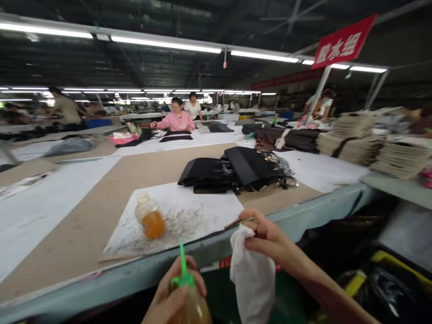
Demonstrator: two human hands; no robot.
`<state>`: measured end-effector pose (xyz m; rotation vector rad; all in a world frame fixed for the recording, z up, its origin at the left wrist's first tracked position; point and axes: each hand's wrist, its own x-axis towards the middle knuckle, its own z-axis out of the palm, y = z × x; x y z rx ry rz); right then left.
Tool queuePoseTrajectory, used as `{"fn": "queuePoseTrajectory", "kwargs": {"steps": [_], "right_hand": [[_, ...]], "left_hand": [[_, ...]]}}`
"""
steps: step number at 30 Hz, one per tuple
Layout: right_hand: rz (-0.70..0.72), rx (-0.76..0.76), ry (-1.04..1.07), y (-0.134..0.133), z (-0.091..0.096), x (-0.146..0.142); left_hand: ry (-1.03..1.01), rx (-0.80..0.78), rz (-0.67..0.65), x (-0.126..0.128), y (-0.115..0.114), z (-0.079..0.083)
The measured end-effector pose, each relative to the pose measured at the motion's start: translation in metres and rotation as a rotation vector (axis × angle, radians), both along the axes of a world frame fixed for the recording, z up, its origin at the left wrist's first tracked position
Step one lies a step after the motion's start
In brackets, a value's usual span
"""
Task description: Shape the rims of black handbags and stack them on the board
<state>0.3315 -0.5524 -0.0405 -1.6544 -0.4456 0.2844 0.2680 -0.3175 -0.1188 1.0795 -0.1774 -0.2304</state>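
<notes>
My left hand [173,288] is wrapped round a squeeze bottle [194,306] with a green nozzle cap, its thin tip pointing up. Amber liquid shows through the bottle's clear wall. Pinched in my right hand [266,236] is a white cloth [253,274] that hangs down in front of the table edge. A thin brown piece shows by those fingertips; what it is I cannot make out. Beyond my left hand, an open clear jar [150,218] with orange liquid stands on a stained white sheet [192,198].
A heap of black bag pieces [236,168] with metal fittings lies past the sheet. Beige stacks [398,155] stand at the right. The table's front edge [135,265] runs just beyond my hands. A person in pink [178,120] sits across the table, with others behind.
</notes>
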Motion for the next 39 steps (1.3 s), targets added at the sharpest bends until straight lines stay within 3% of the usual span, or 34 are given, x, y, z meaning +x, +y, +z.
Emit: {"fn": "queuePoseTrajectory", "kwargs": {"steps": [2, 6, 13, 21, 26, 29, 34, 39], "right_hand": [[-0.033, 0.036, 0.030, 0.002, -0.006, 0.003], [-0.107, -0.116, -0.072, 0.018, -0.012, 0.012], [0.004, -0.148, -0.119, 0.054, -0.006, 0.014], [0.223, -0.052, 0.004, 0.071, -0.008, 0.005], [0.176, -0.046, 0.037, 0.076, -0.012, -0.001], [0.166, 0.037, 0.095, 0.076, -0.017, -0.003], [0.259, 0.360, 0.450, 0.077, -0.028, -0.005], [0.284, 0.383, 0.536, 0.080, -0.031, -0.004]], "left_hand": [[0.006, -0.091, -0.044, 0.001, -0.009, 0.005], [-0.029, -0.142, -0.074, 0.007, -0.016, 0.006], [-0.031, -0.044, -0.146, 0.005, -0.014, 0.011], [0.044, 0.025, -0.089, 0.000, -0.011, 0.012], [-0.009, 0.124, -0.034, -0.003, -0.011, 0.014], [0.010, 0.127, -0.033, -0.006, -0.013, 0.016], [0.043, 0.097, -0.093, -0.009, -0.013, 0.017], [0.052, 0.102, -0.160, -0.011, -0.010, 0.015]]}}
